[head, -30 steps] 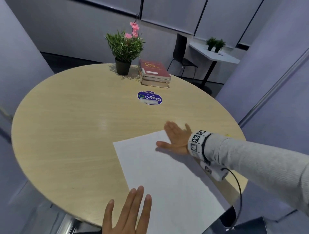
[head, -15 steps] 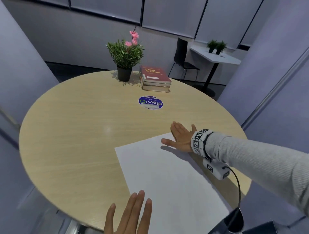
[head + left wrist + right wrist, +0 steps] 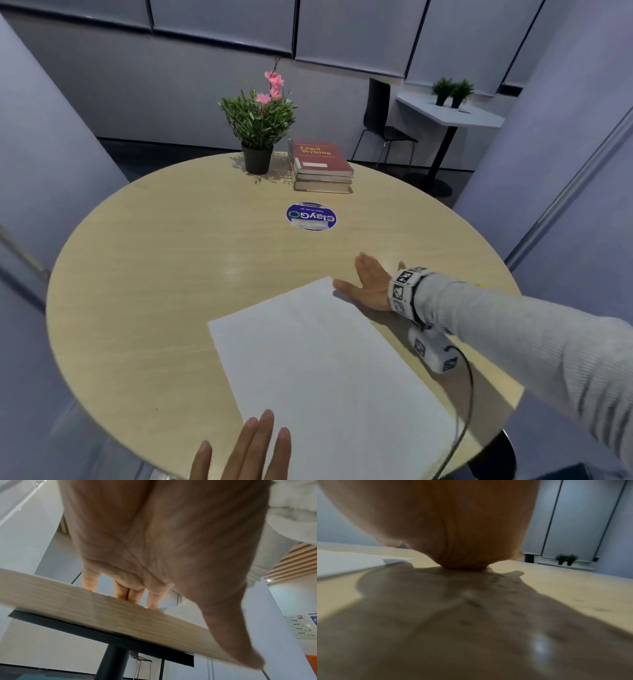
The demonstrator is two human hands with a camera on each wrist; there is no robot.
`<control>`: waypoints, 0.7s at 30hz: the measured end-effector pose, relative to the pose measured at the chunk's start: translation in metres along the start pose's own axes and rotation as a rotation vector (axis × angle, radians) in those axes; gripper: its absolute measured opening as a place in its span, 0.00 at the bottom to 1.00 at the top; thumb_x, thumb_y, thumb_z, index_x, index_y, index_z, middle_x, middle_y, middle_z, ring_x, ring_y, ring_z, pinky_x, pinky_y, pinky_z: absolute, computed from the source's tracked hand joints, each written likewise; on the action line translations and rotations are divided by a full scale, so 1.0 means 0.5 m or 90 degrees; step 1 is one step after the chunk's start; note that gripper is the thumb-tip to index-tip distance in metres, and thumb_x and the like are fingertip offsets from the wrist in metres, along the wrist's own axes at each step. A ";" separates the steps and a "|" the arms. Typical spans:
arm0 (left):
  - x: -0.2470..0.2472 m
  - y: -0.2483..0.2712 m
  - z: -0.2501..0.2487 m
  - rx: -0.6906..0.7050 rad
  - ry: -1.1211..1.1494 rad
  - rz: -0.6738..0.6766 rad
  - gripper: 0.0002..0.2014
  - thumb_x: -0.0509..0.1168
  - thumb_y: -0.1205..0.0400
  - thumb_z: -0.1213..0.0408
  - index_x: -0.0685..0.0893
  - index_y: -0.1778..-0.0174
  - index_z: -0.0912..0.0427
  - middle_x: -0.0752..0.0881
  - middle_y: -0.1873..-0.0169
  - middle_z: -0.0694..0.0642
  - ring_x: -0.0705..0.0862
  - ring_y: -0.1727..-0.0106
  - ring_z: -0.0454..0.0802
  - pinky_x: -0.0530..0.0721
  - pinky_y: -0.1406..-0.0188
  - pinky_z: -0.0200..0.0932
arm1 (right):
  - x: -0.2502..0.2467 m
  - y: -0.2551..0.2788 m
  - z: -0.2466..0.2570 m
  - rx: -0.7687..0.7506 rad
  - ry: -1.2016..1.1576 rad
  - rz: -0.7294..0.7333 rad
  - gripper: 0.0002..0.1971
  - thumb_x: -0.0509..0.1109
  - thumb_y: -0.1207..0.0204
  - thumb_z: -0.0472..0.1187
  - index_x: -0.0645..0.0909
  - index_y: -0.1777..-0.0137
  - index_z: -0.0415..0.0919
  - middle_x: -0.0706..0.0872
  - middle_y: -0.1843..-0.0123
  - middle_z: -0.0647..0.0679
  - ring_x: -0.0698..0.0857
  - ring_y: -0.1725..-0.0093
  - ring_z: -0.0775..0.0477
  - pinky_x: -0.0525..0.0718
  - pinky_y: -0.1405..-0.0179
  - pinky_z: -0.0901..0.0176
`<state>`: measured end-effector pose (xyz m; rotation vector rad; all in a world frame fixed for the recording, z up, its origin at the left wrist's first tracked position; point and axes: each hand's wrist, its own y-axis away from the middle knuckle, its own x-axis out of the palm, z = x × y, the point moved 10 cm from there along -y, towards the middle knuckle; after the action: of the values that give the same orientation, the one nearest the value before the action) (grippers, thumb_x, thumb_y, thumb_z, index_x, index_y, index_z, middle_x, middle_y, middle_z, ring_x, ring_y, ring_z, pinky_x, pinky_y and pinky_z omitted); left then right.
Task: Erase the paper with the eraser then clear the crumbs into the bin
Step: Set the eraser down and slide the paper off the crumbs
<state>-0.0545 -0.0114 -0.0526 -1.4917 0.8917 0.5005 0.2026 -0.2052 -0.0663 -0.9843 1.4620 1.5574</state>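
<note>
A white sheet of paper (image 3: 329, 370) lies on the round wooden table (image 3: 154, 274), near its front right. My right hand (image 3: 368, 284) lies flat on the table just past the paper's far corner, fingers straight, its heel pressed on the wood in the right wrist view (image 3: 464, 561). The paper's corner (image 3: 351, 563) shows to its left there. My left hand (image 3: 250, 448) is flat with straight fingers at the paper's near left corner, over the table's front edge (image 3: 120, 612). Neither hand holds anything. I see no eraser, crumbs or bin.
A potted plant with pink flowers (image 3: 258, 123) and a stack of books (image 3: 320, 164) stand at the table's far side. A round blue sticker (image 3: 311, 216) lies in the middle. A black chair (image 3: 383, 116) and a white side table (image 3: 448, 114) stand behind.
My right hand has slid off the paper's far corner to the right, onto bare table. The left hand stays at the paper's near corner. The head view has tilted a little.
</note>
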 end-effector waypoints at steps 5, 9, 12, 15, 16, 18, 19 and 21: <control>-0.021 -0.004 0.048 0.049 -0.016 0.032 0.19 0.43 0.18 0.50 0.77 0.45 0.50 0.91 0.52 0.54 0.54 0.20 0.30 0.71 0.47 0.58 | 0.033 0.083 0.110 -0.171 0.023 -0.001 0.50 0.41 0.32 0.79 0.38 0.17 0.47 0.34 0.16 0.58 0.37 0.18 0.60 0.32 0.23 0.33; -0.042 -0.011 0.088 0.051 -0.017 0.077 0.14 0.50 0.19 0.57 0.78 0.44 0.49 0.90 0.49 0.53 0.54 0.21 0.27 0.75 0.49 0.59 | 0.113 0.185 0.244 -0.360 0.104 0.081 0.50 0.40 0.30 0.78 0.30 0.19 0.47 0.28 0.18 0.59 0.30 0.20 0.62 0.25 0.26 0.32; -0.038 -0.006 0.103 0.074 -0.011 0.176 0.21 0.42 0.14 0.47 0.77 0.39 0.49 0.86 0.38 0.52 0.49 0.19 0.29 0.66 0.32 0.60 | 0.091 0.135 0.139 -0.261 0.097 0.058 0.48 0.40 0.30 0.78 0.29 0.19 0.49 0.28 0.18 0.60 0.31 0.19 0.61 0.29 0.25 0.29; -0.023 -0.005 0.114 0.144 -0.033 0.283 0.32 0.40 0.18 0.33 0.76 0.36 0.52 0.64 0.19 0.44 0.44 0.17 0.35 0.39 0.21 0.47 | 0.048 0.107 -0.013 -0.095 0.093 0.036 0.49 0.40 0.30 0.78 0.31 0.18 0.47 0.30 0.17 0.57 0.33 0.19 0.59 0.31 0.24 0.30; -0.016 -0.007 0.120 0.160 -0.045 0.312 0.35 0.41 0.20 0.30 0.75 0.33 0.52 0.56 0.17 0.43 0.44 0.17 0.37 0.38 0.22 0.46 | 0.042 0.112 -0.040 -0.062 0.088 0.040 0.50 0.39 0.31 0.78 0.31 0.18 0.46 0.30 0.17 0.56 0.33 0.19 0.59 0.30 0.23 0.31; -0.004 -0.008 0.138 0.174 -0.055 0.337 0.38 0.40 0.21 0.29 0.69 0.24 0.51 0.50 0.16 0.42 0.45 0.17 0.38 0.40 0.22 0.46 | 0.041 0.140 -0.018 -0.091 0.089 0.024 0.50 0.39 0.31 0.78 0.30 0.18 0.45 0.29 0.17 0.55 0.32 0.19 0.58 0.31 0.24 0.30; 0.001 -0.008 0.144 0.178 -0.052 0.336 0.40 0.41 0.22 0.27 0.63 0.19 0.48 0.51 0.16 0.42 0.46 0.17 0.39 0.43 0.22 0.48 | 0.049 0.167 0.028 -0.156 0.108 0.013 0.51 0.40 0.31 0.78 0.29 0.19 0.45 0.28 0.17 0.54 0.31 0.19 0.58 0.30 0.24 0.29; 0.005 -0.019 0.146 0.179 -0.045 0.340 0.40 0.45 0.25 0.23 0.65 0.21 0.43 0.63 0.20 0.42 0.52 0.17 0.39 0.56 0.29 0.52 | 0.084 0.246 0.141 -0.323 0.134 0.031 0.51 0.40 0.30 0.78 0.26 0.20 0.45 0.26 0.18 0.54 0.28 0.20 0.58 0.27 0.26 0.27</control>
<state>-0.0314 0.0582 -0.0588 -0.9681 1.2539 0.7743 0.0710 -0.1392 -0.0520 -1.4484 1.2539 1.9598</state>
